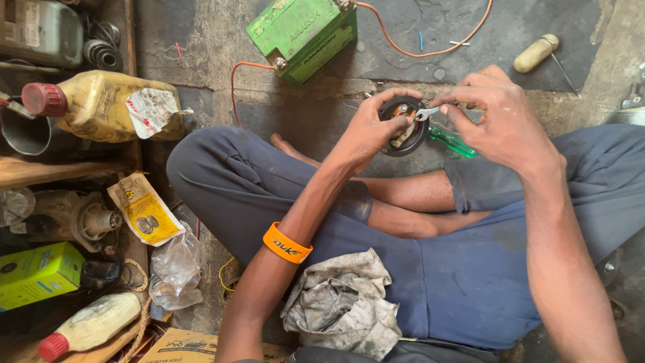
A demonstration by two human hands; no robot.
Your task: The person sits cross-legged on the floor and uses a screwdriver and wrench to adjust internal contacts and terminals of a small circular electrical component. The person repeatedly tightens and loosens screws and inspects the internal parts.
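At the upper left of the frame a grimy yellow jug (107,106) with a red cap lies on its side, its torn white label facing up. Below it, a yellowish paper packet (144,210) printed with round parts sits at the left edge, a green carton (37,272) lies at the lower left, and a pale bottle (91,324) with a red cap lies tilted in the bottom left corner. A crumpled clear plastic bag (176,269) lies just right of these.

Top centre, a green rectangular battery (302,33) stands on the floor with orange wire (430,50) looping off its terminals.

At centre, the left hand (368,131) has its fingers wrapped around a round black part (403,126), clamped on its rim from the left and below. The part is held above the person's crossed legs, face up. The right hand (500,121) comes in from the right, its thumb and forefinger pinched on a small silver spanner (426,113). The spanner's long axis runs roughly left to right, its open end touching the centre of the part. A green-handled screwdriver (453,141) lies just beneath the right hand.

A dirty rag (342,302) rests on the lap, and a cream-handled tool (537,52) lies at the upper right
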